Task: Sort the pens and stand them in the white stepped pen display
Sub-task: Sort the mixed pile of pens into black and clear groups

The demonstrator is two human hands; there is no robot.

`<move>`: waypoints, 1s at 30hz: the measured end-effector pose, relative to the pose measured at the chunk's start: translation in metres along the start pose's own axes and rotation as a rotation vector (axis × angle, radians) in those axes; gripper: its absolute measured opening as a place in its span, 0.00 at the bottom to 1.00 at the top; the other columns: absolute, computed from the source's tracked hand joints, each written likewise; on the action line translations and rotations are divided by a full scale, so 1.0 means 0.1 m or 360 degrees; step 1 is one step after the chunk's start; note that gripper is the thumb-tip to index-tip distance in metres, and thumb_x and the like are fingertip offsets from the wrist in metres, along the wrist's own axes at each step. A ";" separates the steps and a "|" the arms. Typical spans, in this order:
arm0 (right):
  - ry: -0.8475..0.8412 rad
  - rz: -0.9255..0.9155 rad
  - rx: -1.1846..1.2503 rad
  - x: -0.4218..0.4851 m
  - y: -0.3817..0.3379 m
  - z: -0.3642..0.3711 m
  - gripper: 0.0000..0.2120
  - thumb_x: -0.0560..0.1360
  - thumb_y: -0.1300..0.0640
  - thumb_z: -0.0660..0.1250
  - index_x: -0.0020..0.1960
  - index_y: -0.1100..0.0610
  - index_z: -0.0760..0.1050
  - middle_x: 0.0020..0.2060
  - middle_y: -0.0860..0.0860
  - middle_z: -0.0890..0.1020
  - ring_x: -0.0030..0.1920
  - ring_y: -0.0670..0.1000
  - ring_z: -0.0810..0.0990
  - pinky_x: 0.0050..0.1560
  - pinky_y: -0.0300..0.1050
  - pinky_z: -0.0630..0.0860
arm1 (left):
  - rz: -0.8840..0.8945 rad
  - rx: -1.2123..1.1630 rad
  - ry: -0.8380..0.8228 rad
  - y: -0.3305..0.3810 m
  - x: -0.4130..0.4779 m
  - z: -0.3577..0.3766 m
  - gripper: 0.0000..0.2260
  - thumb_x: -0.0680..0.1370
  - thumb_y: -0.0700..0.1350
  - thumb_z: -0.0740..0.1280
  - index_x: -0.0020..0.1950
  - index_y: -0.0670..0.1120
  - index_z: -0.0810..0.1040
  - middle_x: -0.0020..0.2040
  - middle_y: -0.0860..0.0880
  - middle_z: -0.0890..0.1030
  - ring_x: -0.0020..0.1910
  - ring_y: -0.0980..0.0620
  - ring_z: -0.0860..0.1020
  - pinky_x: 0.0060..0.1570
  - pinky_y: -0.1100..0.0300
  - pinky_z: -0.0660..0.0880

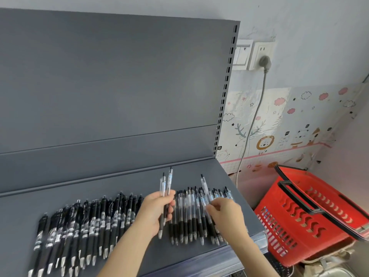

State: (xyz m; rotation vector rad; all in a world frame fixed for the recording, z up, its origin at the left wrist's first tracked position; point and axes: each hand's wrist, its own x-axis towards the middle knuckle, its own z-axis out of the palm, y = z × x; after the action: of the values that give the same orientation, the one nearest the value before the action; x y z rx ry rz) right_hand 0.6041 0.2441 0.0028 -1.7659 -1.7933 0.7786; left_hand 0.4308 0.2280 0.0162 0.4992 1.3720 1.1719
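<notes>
Grey shelf (179, 176) holds black pens (79, 222) lying at left, clear pens (189, 216) in a row at right; left hand (153, 212) grips an upright bunch (166, 184) of clear ones; right hand (227, 214) pinches one pen (204, 184) above that row; red basket (289, 232) stands beside the shelf, contents unclear

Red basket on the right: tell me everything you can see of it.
The red plastic shopping basket sits to the right of the grey shelf, lower than its deck and tilted. Its walls are pierced with rows of slots and wavy cut-outs. Two black handles lie folded across its open top. What it rests on is mostly hidden.
</notes>
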 end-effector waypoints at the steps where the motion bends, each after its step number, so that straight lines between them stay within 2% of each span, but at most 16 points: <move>1: 0.0007 0.0002 -0.0124 0.03 0.04 0.02 0.16 0.75 0.57 0.63 0.30 0.58 0.64 0.24 0.51 0.66 0.27 0.50 0.62 0.28 0.42 0.59 | -0.0012 0.0029 0.0017 -0.01 0.02 -0.03 0.06 0.77 0.33 0.63 0.52 0.36 0.77 0.32 0.45 0.74 0.27 0.52 0.70 0.21 0.64 0.69; 4: -0.0013 -0.0019 -0.0356 0.07 0.09 0.13 0.20 0.76 0.56 0.62 0.30 0.57 0.59 0.25 0.51 0.64 0.26 0.49 0.61 0.26 0.41 0.56 | -0.0075 0.0074 0.0004 -0.04 0.03 -0.05 0.09 0.76 0.30 0.59 0.52 0.36 0.76 0.33 0.45 0.71 0.29 0.52 0.69 0.22 0.64 0.68; 8: -0.0016 -0.0037 -0.0431 0.09 0.14 0.20 0.16 0.76 0.55 0.62 0.32 0.56 0.63 0.30 0.50 0.68 0.29 0.50 0.67 0.27 0.34 0.59 | -0.0114 -0.0024 -0.0050 -0.07 0.03 -0.07 0.09 0.76 0.28 0.59 0.51 0.35 0.77 0.35 0.41 0.73 0.32 0.50 0.74 0.26 0.60 0.77; 11: 0.0007 -0.0083 -0.0424 0.07 0.12 0.17 0.16 0.76 0.56 0.63 0.31 0.55 0.62 0.30 0.49 0.68 0.29 0.48 0.66 0.28 0.36 0.60 | -0.0105 -0.0069 -0.0109 -0.06 0.02 -0.08 0.08 0.76 0.29 0.60 0.51 0.35 0.77 0.37 0.41 0.76 0.36 0.48 0.78 0.33 0.55 0.81; 14: 0.0042 -0.0185 -0.0033 0.01 -0.06 0.12 0.08 0.75 0.57 0.64 0.37 0.54 0.74 0.33 0.47 0.77 0.32 0.44 0.72 0.31 0.33 0.67 | -0.0122 -0.0145 -0.0167 -0.05 0.00 -0.05 0.07 0.76 0.29 0.61 0.49 0.35 0.78 0.35 0.42 0.79 0.38 0.48 0.80 0.38 0.54 0.81; 16: -0.0103 -0.0202 0.0277 -0.08 -0.26 0.13 0.08 0.74 0.58 0.67 0.36 0.52 0.76 0.30 0.43 0.78 0.30 0.40 0.74 0.32 0.28 0.69 | -0.0151 -0.0202 -0.0237 -0.02 -0.02 0.00 0.07 0.77 0.30 0.61 0.50 0.35 0.78 0.37 0.43 0.80 0.38 0.49 0.80 0.38 0.54 0.82; 18: -0.0242 -0.0173 0.0427 -0.14 -0.37 0.22 0.06 0.73 0.58 0.69 0.37 0.51 0.76 0.29 0.43 0.78 0.29 0.38 0.76 0.32 0.26 0.69 | -0.0143 -0.0171 -0.0287 -0.01 -0.04 0.05 0.07 0.77 0.33 0.62 0.51 0.37 0.79 0.38 0.44 0.81 0.35 0.51 0.79 0.33 0.58 0.79; 20: -0.0267 -0.0146 0.0466 -0.15 -0.41 0.30 0.04 0.72 0.59 0.69 0.40 0.52 0.77 0.30 0.44 0.79 0.29 0.38 0.76 0.32 0.27 0.70 | -0.0121 -0.0154 -0.0309 -0.01 -0.07 0.10 0.07 0.77 0.34 0.62 0.52 0.37 0.79 0.39 0.45 0.81 0.35 0.51 0.79 0.30 0.61 0.75; 23: -0.0272 -0.0098 0.0544 -0.12 -0.36 0.31 0.03 0.72 0.60 0.69 0.39 0.57 0.79 0.28 0.45 0.79 0.28 0.39 0.75 0.30 0.28 0.69 | -0.0111 -0.0124 -0.0290 -0.01 -0.08 0.09 0.07 0.78 0.35 0.62 0.51 0.38 0.78 0.39 0.46 0.80 0.36 0.51 0.78 0.33 0.60 0.75; 25: -0.0260 -0.0053 0.0551 -0.11 -0.30 0.25 0.06 0.72 0.60 0.69 0.36 0.58 0.78 0.24 0.45 0.76 0.24 0.41 0.70 0.28 0.32 0.67 | -0.0024 0.0094 -0.0149 -0.01 -0.05 0.02 0.07 0.79 0.39 0.61 0.53 0.40 0.77 0.38 0.45 0.78 0.33 0.51 0.77 0.31 0.60 0.76; 28: -0.0220 0.0011 0.0361 -0.09 -0.13 0.14 0.15 0.73 0.62 0.66 0.28 0.54 0.72 0.17 0.44 0.70 0.20 0.41 0.66 0.24 0.29 0.63 | 0.0073 0.0536 0.0086 -0.04 0.04 -0.16 0.09 0.81 0.49 0.58 0.56 0.47 0.73 0.30 0.48 0.70 0.25 0.55 0.65 0.21 0.64 0.62; 30: -0.0167 0.0019 0.0158 -0.08 -0.01 0.10 0.19 0.73 0.63 0.65 0.25 0.55 0.67 0.16 0.46 0.67 0.20 0.43 0.64 0.24 0.31 0.62 | 0.0042 0.0530 0.0142 -0.07 0.08 -0.22 0.07 0.81 0.46 0.56 0.54 0.46 0.71 0.30 0.48 0.67 0.26 0.54 0.62 0.22 0.64 0.59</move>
State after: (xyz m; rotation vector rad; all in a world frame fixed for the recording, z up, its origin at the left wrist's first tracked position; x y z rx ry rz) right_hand 0.5969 0.2351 -0.0034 -1.7015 -1.7800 0.9642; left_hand 0.4111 0.2242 0.0023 0.7087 1.6533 0.9991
